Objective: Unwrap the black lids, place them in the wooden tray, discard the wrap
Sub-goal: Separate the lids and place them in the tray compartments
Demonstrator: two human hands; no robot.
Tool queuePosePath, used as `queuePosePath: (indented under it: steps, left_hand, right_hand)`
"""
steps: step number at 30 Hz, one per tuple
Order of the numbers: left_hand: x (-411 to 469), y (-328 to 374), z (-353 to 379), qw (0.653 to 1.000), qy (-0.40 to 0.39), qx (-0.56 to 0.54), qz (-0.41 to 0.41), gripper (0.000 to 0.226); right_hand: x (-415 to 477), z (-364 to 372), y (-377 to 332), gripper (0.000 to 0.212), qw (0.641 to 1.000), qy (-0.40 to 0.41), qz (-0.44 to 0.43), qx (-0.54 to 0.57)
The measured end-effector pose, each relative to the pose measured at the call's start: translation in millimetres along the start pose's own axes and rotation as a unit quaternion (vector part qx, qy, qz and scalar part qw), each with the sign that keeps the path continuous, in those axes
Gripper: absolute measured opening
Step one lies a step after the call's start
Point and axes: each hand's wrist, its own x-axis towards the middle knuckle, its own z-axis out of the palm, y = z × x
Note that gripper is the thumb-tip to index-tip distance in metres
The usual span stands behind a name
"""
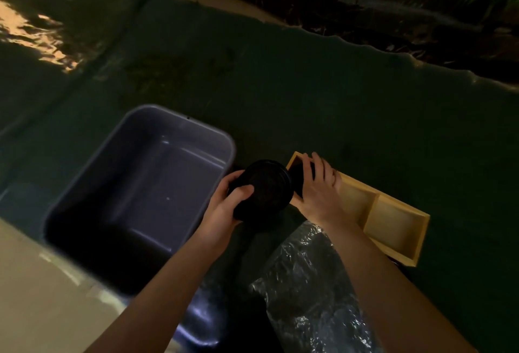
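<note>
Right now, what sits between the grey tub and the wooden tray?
In the head view, the stack of black lids, held in the left hand, fills the gap between the grey tub and the wooden tray. The right hand rests at the tray's near compartment.

— Where was the camera?
— Head-mounted, looking steeply down and forward, close over both forearms at the dark table [309, 94].
— Any second angle?
— None, just this single wide view.

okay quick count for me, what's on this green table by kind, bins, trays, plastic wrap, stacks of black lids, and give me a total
Grey bin: 1
Wooden tray: 1
Clear plastic wrap: 1
Stack of black lids, held by the left hand: 1
Dark lids under the right hand in the tray's end compartment: number hidden
Total: 4
</note>
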Motion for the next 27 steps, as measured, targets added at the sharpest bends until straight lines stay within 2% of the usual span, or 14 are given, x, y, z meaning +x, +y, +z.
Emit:
queuePosePath:
  steps: [2, 4, 5, 7, 9, 10, 14, 18, 21, 25, 27]
  left_hand:
    - [0, 0, 2, 1.0, -0.01, 0.018, 0.002, 0.046]
    - [-1, 1, 5, 0.999, -0.015, 0.034, 0.007, 0.044]
    - [-1, 1, 7, 0.999, -0.017, 0.044, 0.01, 0.048]
    - [-3, -1, 13, 0.997, -0.024, 0.074, 0.023, 0.057]
    - [-6, -3, 21, 0.99, -0.038, 0.124, 0.057, 0.061]
    - [-7, -4, 25, 0.985, -0.048, 0.15, 0.075, 0.059]
    - [-12, -5, 44, 0.97, -0.084, 0.198, 0.109, 0.046]
    - [-18, -3, 54, 0.964, -0.114, 0.209, 0.115, 0.046]
    - [-25, 1, 60, 0.964, -0.138, 0.198, 0.11, 0.058]
    - [-33, 7, 68, 0.953, -0.159, 0.23, 0.116, 0.062]
    - [-35, 9, 72, 0.942, -0.164, 0.263, 0.129, 0.063]
  right_hand:
    - [-10, -18, -1, 0.086, 0.99, 0.041, 0.018, 0.132]
    - [-32, -39, -5, 0.07, 0.938, 0.095, 0.046, 0.331]
    - [-46, -49, -8, 0.069, 0.905, 0.11, 0.044, 0.409]
    - [-74, -65, -14, 0.09, 0.872, 0.08, 0.007, 0.482]
    - [-96, -75, -23, 0.123, 0.881, 0.012, -0.029, 0.472]
    - [-103, -76, -27, 0.131, 0.887, -0.003, -0.037, 0.459]
    - [-120, -79, -28, 0.124, 0.889, 0.047, -0.021, 0.455]
    - [-133, -84, -20, 0.121, 0.923, 0.111, 0.006, 0.369]
    - [-141, -91, -12, 0.12, 0.936, 0.1, 0.021, 0.337]
    - [-149, -95, -9, 0.139, 0.949, 0.083, 0.031, 0.303]
    - [-152, -97, -9, 0.137, 0.951, 0.09, 0.025, 0.293]
